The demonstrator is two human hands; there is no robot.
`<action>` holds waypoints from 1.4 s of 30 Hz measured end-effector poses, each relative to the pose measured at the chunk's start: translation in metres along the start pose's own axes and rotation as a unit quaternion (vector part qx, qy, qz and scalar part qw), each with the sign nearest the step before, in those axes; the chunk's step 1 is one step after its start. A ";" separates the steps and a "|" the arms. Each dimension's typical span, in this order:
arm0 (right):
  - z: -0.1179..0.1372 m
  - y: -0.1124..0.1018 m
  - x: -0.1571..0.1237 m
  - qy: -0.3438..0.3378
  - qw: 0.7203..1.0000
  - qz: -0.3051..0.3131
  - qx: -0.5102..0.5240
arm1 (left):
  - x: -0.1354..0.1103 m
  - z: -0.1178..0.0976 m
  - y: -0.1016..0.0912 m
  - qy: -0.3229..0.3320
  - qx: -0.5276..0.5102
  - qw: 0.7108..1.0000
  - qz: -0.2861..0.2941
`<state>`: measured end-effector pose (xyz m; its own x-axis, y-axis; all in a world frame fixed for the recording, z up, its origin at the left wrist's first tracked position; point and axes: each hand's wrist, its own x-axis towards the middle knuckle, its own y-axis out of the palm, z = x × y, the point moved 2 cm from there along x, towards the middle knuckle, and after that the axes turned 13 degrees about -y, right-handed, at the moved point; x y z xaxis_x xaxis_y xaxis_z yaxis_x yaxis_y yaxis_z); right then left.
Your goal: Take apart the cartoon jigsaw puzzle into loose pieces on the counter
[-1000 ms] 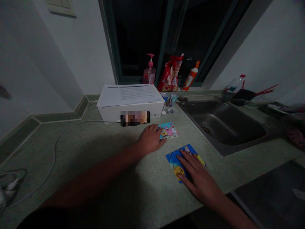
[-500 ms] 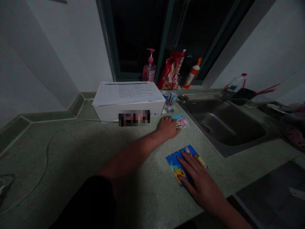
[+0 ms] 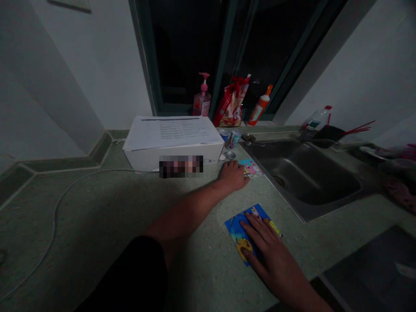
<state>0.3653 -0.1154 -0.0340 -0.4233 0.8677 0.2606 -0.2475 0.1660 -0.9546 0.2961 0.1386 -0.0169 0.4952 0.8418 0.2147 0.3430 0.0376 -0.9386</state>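
Note:
My left hand (image 3: 232, 176) lies palm down near the sink, its fingers loosely spread over the left part of a small light-blue and pink cartoon card (image 3: 253, 168). That card's right side reaches the sink's metal rim, and its left part is hidden under the hand. Closer to me, my right hand (image 3: 271, 249) rests flat with fingers stretched across a blue square cartoon card or booklet (image 3: 235, 229). A yellow figure shows at its lower left corner. Both pieces lie flat on the speckled green counter (image 3: 201, 260).
A white box (image 3: 208, 151) with a printed sheet on top stands at the back. Cans (image 3: 233, 139) sit beside it. A pump bottle (image 3: 202, 102), red bag (image 3: 229, 104) and orange bottle (image 3: 259, 108) line the windowsill. The sink (image 3: 318, 173) lies right; a cable (image 3: 56, 208) runs left.
My left hand and the small card have slid slightly right, up to the sink rim. My right hand and the blue piece stay in place. The camera view has tilted up a little.

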 end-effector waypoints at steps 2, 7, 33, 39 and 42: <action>0.000 0.000 0.000 -0.004 1.000 -0.002 0.000 | -0.005 0.001 -0.003 0.001 0.002 1.000 -0.004; 0.001 0.004 0.005 -0.007 1.000 -0.009 -0.003 | -0.027 0.004 -0.016 0.044 0.002 0.999 -0.006; -0.119 0.001 0.127 0.015 0.995 -0.003 -0.094 | -0.261 0.045 -0.094 0.079 -0.031 0.995 0.060; -0.115 0.022 0.123 0.038 0.996 0.018 -0.082 | -0.265 0.054 -0.089 0.082 -0.021 0.994 0.070; -0.110 0.023 0.127 0.041 0.995 0.026 -0.090 | -0.265 0.057 -0.088 0.079 -0.016 0.994 0.073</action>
<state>0.4018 0.0505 -0.0391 -0.3570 0.9116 0.2040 -0.0644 0.1938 -0.9789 0.0888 -0.0568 -0.0066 0.6603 0.7413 0.1200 0.2822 -0.0968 -0.9545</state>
